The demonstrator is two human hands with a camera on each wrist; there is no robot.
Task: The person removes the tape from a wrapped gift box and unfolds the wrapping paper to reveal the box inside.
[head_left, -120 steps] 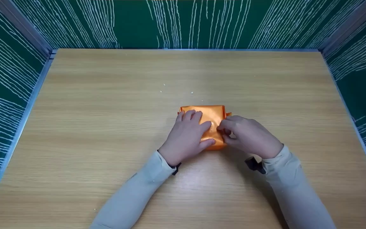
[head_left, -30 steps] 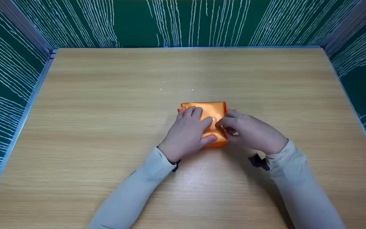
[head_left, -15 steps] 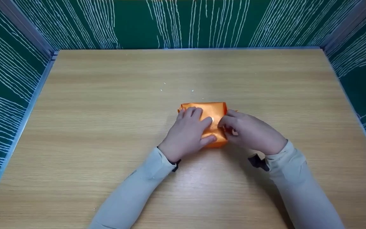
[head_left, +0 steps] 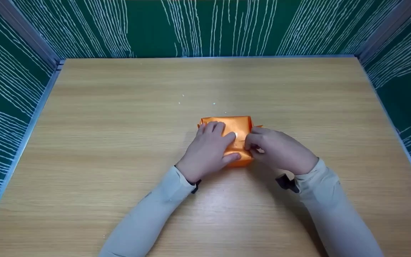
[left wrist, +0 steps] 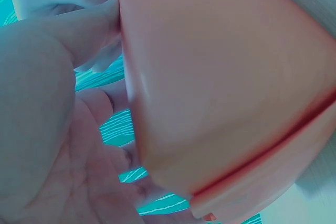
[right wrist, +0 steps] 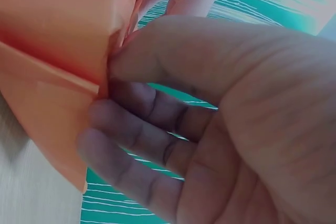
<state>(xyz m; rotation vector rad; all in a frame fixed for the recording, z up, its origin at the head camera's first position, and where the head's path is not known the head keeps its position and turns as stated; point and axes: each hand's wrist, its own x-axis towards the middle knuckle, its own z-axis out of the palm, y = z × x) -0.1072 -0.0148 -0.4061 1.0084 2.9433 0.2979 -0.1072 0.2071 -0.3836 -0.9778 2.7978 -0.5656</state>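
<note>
A small box-shaped package (head_left: 239, 123) wrapped in shiny orange paper lies on the wooden table, mid-view. My left hand (head_left: 207, 150) rests on its left part, fingers extended and thumb spread over the top. At the opposite edge, my right hand (head_left: 280, 150) pinches the orange wrapping paper with curled fingers. A bit of paper sticks out beyond that edge. The right wrist view shows the thumb and fingertips at the paper edge, beside a folded seam (right wrist: 47, 66). In the left wrist view, a smooth side of the package and a dark red crease (left wrist: 262, 153) show.
Several tiny white scraps (head_left: 214, 103) are scattered on the table (head_left: 120, 107) beyond the package. Green panels (head_left: 148, 28) with white streaks stand along the back and both sides, with blue edging at the table's border. Both forearms wear light sleeves (head_left: 155, 210).
The right index finger has drawn back from the package's top toward its right edge over the last second. The left hand stays in place on the package.
</note>
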